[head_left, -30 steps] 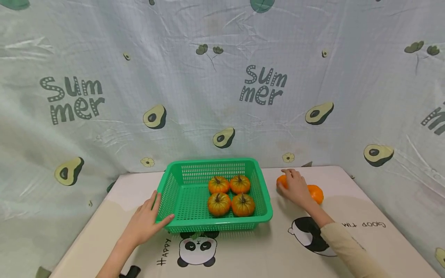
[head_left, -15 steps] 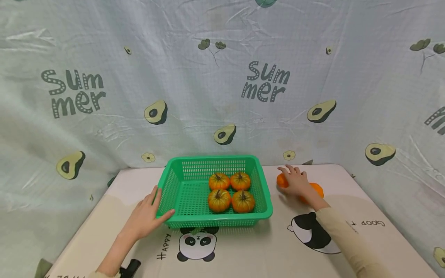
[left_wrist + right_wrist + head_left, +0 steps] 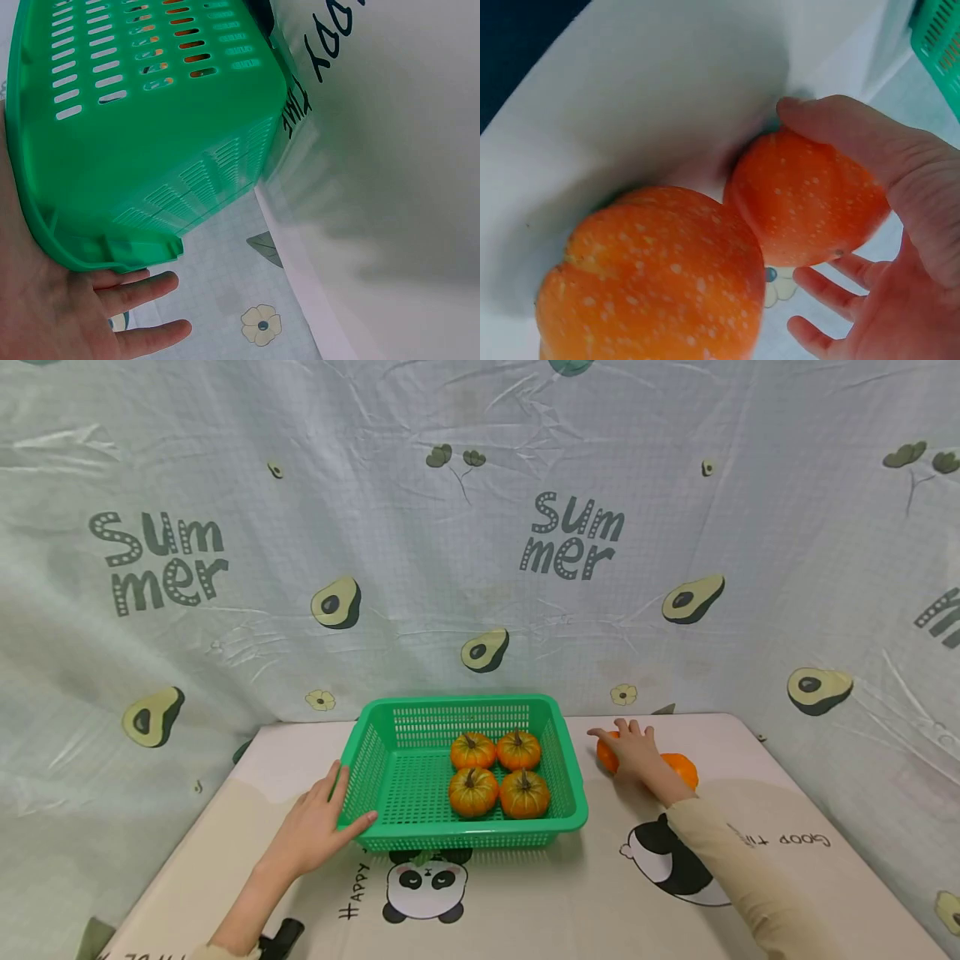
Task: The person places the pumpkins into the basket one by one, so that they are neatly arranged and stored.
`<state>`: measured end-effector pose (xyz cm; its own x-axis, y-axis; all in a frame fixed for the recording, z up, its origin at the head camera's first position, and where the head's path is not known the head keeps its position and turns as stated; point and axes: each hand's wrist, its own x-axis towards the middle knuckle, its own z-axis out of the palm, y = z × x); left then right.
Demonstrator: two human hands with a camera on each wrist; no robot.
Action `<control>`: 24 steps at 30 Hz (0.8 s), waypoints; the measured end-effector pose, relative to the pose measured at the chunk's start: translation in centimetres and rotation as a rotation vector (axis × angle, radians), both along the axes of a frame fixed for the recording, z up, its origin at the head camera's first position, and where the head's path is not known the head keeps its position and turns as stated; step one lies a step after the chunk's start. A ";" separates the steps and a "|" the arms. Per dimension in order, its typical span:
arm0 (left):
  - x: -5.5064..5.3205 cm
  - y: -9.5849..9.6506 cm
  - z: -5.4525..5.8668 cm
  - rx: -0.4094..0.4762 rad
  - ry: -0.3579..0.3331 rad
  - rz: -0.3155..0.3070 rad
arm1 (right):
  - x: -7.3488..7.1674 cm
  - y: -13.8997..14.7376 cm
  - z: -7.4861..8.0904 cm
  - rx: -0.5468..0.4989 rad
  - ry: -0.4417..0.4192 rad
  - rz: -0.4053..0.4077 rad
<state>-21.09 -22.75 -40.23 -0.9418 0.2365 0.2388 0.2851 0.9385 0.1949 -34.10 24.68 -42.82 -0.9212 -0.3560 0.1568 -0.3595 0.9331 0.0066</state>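
A green perforated basket stands at the table's middle, holding several small ribbed pumpkins in its right half. Against its left wall and front-left corner rests my left hand, fingers straight and spread. To the right of the basket, my right hand is over a speckled orange pumpkin. Its thumb lies along one side of that pumpkin in the right wrist view; the other fingers are spread apart beyond it. A larger speckled pumpkin sits right beside it, partly behind the hand in the head view.
The light table bears panda drawings and lettering. A grey curtain printed with avocados hangs behind and at the sides. A black object shows by the left wrist.
My right hand has shifted slightly over the smaller speckled pumpkin, its thumb swinging outward to the left. My left hand stays at the basket. The head view has tilted a little.
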 end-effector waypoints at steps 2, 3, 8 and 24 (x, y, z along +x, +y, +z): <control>0.0 0.0 0.0 0.000 -0.003 0.001 | 0.0 0.0 -0.2 0.014 0.022 0.004; 0.0 0.0 0.0 -0.001 -0.006 0.001 | 0.0 0.0 -0.3 0.019 0.029 0.006; 0.0 0.0 0.1 -0.005 -0.004 0.001 | -0.1 -0.1 -0.6 0.033 0.015 0.002; 0.1 0.0 0.0 -0.004 -0.007 0.005 | 0.3 -0.6 0.0 -0.030 0.064 -0.092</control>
